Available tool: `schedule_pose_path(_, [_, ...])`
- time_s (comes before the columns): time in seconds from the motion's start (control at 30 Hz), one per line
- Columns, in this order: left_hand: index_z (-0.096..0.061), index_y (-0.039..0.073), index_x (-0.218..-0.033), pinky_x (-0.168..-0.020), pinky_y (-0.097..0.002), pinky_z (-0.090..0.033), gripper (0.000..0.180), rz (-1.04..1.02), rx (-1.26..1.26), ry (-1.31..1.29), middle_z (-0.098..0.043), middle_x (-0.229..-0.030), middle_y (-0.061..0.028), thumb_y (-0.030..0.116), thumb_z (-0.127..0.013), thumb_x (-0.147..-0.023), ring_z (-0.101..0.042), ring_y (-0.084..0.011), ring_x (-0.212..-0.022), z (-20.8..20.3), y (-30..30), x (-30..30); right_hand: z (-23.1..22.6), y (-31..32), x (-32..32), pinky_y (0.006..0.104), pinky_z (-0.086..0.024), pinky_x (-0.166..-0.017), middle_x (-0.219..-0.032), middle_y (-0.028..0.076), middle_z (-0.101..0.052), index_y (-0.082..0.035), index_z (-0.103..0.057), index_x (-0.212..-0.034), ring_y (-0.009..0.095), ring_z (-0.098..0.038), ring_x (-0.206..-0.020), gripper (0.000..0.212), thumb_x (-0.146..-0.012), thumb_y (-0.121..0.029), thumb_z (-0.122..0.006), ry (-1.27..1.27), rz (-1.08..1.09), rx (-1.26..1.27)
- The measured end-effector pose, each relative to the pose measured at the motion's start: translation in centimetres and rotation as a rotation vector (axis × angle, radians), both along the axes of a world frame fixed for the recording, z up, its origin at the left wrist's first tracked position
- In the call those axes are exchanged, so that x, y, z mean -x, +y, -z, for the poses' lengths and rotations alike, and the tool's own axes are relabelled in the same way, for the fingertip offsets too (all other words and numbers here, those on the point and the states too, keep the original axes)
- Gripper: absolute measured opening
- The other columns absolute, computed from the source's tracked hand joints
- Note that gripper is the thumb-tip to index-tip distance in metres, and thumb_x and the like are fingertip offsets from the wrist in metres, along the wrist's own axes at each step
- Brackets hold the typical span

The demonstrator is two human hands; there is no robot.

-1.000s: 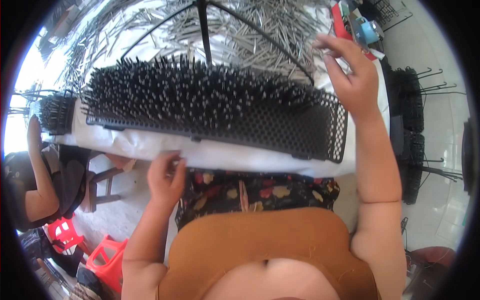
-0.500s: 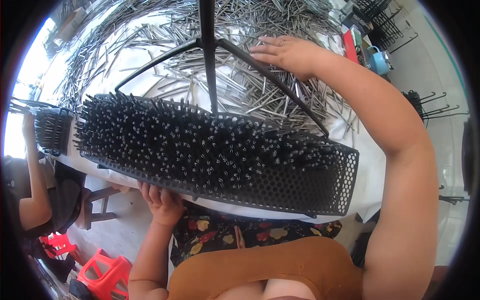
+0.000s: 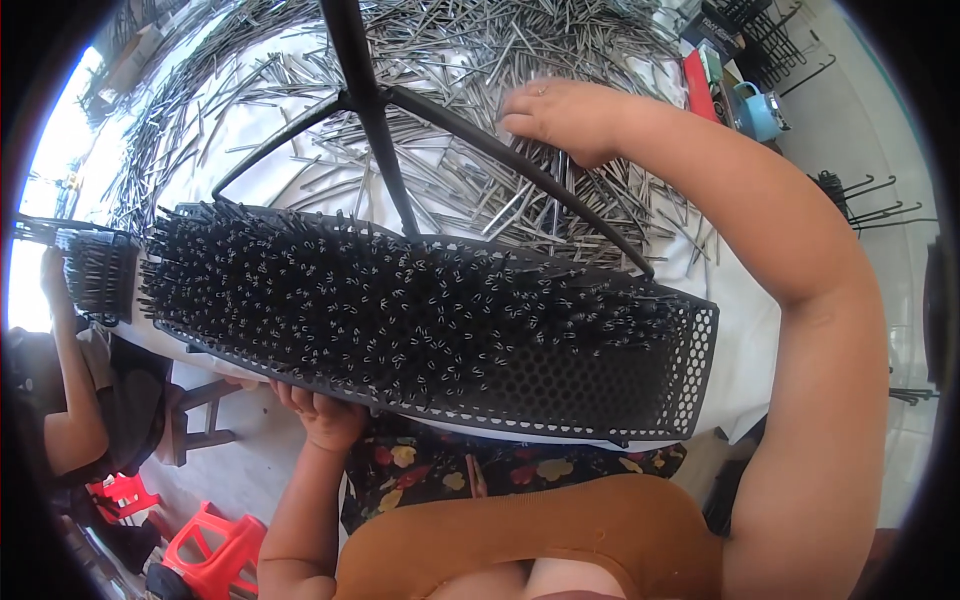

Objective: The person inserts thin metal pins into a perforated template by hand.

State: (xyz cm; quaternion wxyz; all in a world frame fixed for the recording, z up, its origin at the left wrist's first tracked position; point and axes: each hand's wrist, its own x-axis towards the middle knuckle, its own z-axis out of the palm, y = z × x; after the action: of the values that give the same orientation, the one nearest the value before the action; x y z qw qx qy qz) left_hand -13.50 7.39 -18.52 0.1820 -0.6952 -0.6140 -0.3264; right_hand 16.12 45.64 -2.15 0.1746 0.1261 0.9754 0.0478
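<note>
A long black perforated metal tray point(image 3: 694, 385), densely filled with upright black pins with pale bent tips point(image 3: 330, 285), hangs tilted across the table from a black three-legged stand point(image 3: 368, 110). My left hand point(image 3: 325, 418) grips its near edge from beneath, left of the middle, with its fingers curled. Beyond the tray, my right hand point(image 3: 565, 118) rests low over a pile of loose thin metal rods point(image 3: 600, 55). Its fingers bend downward and their tips are blurred, so whether any rod is between them cannot be made out.
Loose rods spread over the white-covered table point(image 3: 250, 65). Left, another person's arm point(image 3: 75, 370) is beside a smaller pin-filled tray point(image 3: 98, 275). A red plastic stool point(image 3: 220, 550) stands on the floor. A blue mug point(image 3: 762, 112), boxes and wire hooks point(image 3: 870, 205) are at right.
The stand has tilted to the left at its top, and the tray's left part has dropped slightly. My right hand's fingers have bent down from being stretched out. My left hand keeps its hold.
</note>
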Motion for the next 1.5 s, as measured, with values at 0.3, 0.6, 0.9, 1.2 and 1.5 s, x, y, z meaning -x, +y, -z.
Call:
schedule_pose_path(0.3, [-0.044,0.014,-0.123,-0.110,-0.0644,-0.025,0.047,0.016,-0.013,0.016,-0.042,-0.132,-0.0104,0.025,-0.067,-0.084,-0.037,-0.0390,-0.129,0.5,0.0,0.3,-0.4,-0.4,-0.8,0.0421,-0.043,-0.102,-0.107,0.009,-0.061,-0.009,-0.060,-0.102,0.031,-0.058,-0.111,0.034,-0.070,-0.003,-0.072,-0.015,-0.109,-0.015])
schedule_pose_path(0.6, [-0.044,0.015,-0.127,-0.111,-0.0636,-0.025,0.049,0.024,-0.033,0.017,-0.042,-0.133,-0.0104,0.024,-0.067,-0.084,-0.036,-0.0391,-0.130,0.9,0.0,0.6,0.4,-0.4,-3.2,0.0424,-0.047,-0.092,-0.099,0.008,-0.063,-0.011,-0.059,-0.102,0.032,-0.059,-0.106,0.034,-0.071,-0.001,-0.068,0.148,-0.097,0.019])
schedule_pose_path(0.9, [-0.043,0.015,-0.130,-0.111,-0.0647,-0.024,0.053,0.033,-0.016,0.037,-0.039,-0.136,-0.0116,0.021,-0.066,-0.083,-0.036,-0.0409,-0.131,1.4,-0.4,1.1,-3.1,-0.1,-4.4,0.0407,-0.053,-0.074,-0.091,0.012,-0.065,-0.015,-0.059,-0.109,0.033,-0.065,-0.086,0.039,-0.072,-0.004,-0.070,0.690,0.258,0.010])
schedule_pose_path(1.2, [-0.041,0.013,-0.129,-0.111,-0.0654,-0.023,0.055,0.011,-0.026,0.038,-0.039,-0.135,-0.0131,0.018,-0.070,-0.082,-0.036,-0.0416,-0.130,1.5,-0.2,0.7,-7.9,-0.1,-1.3,0.0320,-0.047,-0.059,-0.076,0.003,-0.058,-0.001,-0.060,-0.097,0.015,-0.057,-0.066,0.027,-0.070,0.001,-0.065,1.577,0.666,0.593])
schedule_pose_path(1.5, [-0.039,0.015,-0.129,-0.108,-0.0632,-0.026,0.056,0.038,-0.035,0.056,-0.038,-0.136,-0.0127,0.022,-0.070,-0.083,-0.036,-0.0413,-0.130,0.9,0.5,0.5,-5.3,3.5,-2.6,0.0356,-0.052,-0.058,-0.068,0.010,-0.064,0.003,-0.066,-0.078,0.022,-0.064,-0.061,0.005,-0.074,0.000,-0.069,1.749,0.852,0.949])
